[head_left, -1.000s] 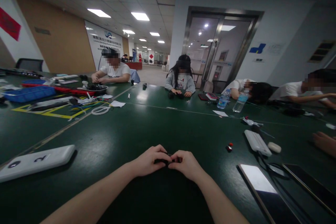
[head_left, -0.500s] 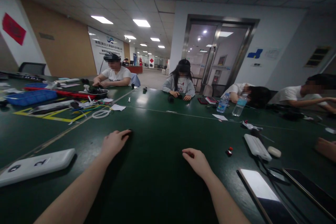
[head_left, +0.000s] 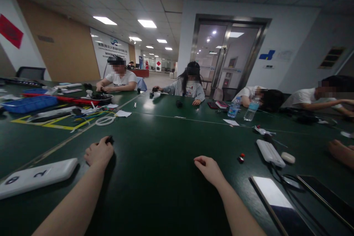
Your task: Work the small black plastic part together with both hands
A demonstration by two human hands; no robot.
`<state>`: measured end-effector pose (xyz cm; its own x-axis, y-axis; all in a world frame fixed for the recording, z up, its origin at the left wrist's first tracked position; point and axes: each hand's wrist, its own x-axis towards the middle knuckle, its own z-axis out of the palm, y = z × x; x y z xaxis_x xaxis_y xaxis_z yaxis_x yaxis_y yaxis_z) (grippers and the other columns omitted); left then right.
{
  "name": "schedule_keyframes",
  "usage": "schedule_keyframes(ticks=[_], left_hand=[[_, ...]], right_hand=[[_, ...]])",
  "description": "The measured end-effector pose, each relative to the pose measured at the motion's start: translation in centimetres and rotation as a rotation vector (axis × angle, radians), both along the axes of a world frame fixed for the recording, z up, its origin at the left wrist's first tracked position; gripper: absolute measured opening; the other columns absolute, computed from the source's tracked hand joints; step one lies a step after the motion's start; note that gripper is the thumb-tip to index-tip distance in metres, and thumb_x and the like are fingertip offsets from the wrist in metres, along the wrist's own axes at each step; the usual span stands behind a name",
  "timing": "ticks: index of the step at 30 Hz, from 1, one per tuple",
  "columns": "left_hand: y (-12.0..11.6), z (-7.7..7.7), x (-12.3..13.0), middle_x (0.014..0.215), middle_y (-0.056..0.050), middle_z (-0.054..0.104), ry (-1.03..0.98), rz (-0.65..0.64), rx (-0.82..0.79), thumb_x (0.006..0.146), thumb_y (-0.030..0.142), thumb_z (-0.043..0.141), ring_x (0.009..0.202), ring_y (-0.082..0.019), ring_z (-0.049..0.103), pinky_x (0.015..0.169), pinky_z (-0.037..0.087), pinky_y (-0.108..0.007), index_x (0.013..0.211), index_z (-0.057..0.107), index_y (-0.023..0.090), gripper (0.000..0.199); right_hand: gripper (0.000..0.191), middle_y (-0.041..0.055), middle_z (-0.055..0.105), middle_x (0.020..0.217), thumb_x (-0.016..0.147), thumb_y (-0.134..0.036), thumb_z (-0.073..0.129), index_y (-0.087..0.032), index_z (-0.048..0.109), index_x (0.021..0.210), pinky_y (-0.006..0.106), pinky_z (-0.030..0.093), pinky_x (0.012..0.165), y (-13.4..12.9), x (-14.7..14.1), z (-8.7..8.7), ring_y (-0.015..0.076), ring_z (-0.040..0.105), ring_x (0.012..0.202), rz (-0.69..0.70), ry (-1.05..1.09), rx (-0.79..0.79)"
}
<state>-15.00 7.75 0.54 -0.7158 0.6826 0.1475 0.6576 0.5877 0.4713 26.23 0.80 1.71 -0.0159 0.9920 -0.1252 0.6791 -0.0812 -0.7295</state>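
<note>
One small black object (head_left: 110,139), of compact shape and with its finer details too blurred to tell, is at the fingertips of the left hand (head_left: 99,152), low over the green counter (head_left: 157,162).

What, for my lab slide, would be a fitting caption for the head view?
Left hand holding a black part at the table, right hand curled, well apart.

A white slab-shaped device (head_left: 38,178) lies at the left of the green surface (head_left: 155,180), with a blue tray (head_left: 30,104) and a coiled white cable (head_left: 105,120) farther back. Toward the right, a blue-labelled bottle (head_left: 233,108) stands beside a clear bottle (head_left: 251,111). Nearer, a phone with a bright reflection (head_left: 272,191) lies near a dark phone (head_left: 328,196).
</note>
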Motion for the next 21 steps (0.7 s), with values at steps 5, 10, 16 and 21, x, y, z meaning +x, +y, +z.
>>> schedule_keyframes(ticks=[5,10,16,21], left_hand=[[-0.04,-0.05,-0.11,0.124,-0.015,0.051,-0.010,-0.003,0.002,0.084,0.036,0.040,0.116,-0.036,0.045,0.089,0.038,-0.049,0.123,0.056,0.031,0.043],[-0.21,-0.02,-0.13,0.125,-0.017,0.050,-0.011,-0.033,0.012,0.086,0.036,0.036,0.115,-0.037,0.045,0.089,0.037,-0.050,0.124,0.055,0.028,0.044],[-0.19,0.06,-0.13,0.125,-0.017,0.050,-0.020,-0.022,0.012,0.086,0.037,0.036,0.116,-0.037,0.045,0.089,0.037,-0.050,0.124,0.056,0.028,0.044],[-0.36,0.25,-0.04,0.125,-0.018,0.050,-0.021,-0.047,0.007,0.086,0.037,0.037,0.116,-0.037,0.045,0.089,0.037,-0.050,0.125,0.055,0.027,0.045]], right_hand=[[0.026,0.0029,0.066,0.108,0.083,-0.024,0.053,-0.021,0.064,0.107,0.029,0.046,0.085,-0.15,-0.01,0.22,0.0179,0.060,0.101,0.007,-0.003,-0.014],[0.027,0.0030,0.065,0.108,0.083,-0.026,0.052,-0.021,0.064,0.107,0.031,0.046,0.086,-0.05,0.11,0.06,0.0185,0.060,0.102,0.018,-0.006,-0.012],[0.027,0.0028,0.066,0.107,0.083,-0.027,0.052,-0.022,0.064,0.107,0.031,0.046,0.086,0.27,0.31,-0.45,0.0180,0.060,0.101,0.035,-0.009,0.006],[0.026,0.0031,0.066,0.106,0.083,-0.026,0.052,-0.021,0.064,0.106,0.032,0.046,0.087,0.24,0.23,-0.43,0.0180,0.061,0.100,0.034,-0.003,0.009]])
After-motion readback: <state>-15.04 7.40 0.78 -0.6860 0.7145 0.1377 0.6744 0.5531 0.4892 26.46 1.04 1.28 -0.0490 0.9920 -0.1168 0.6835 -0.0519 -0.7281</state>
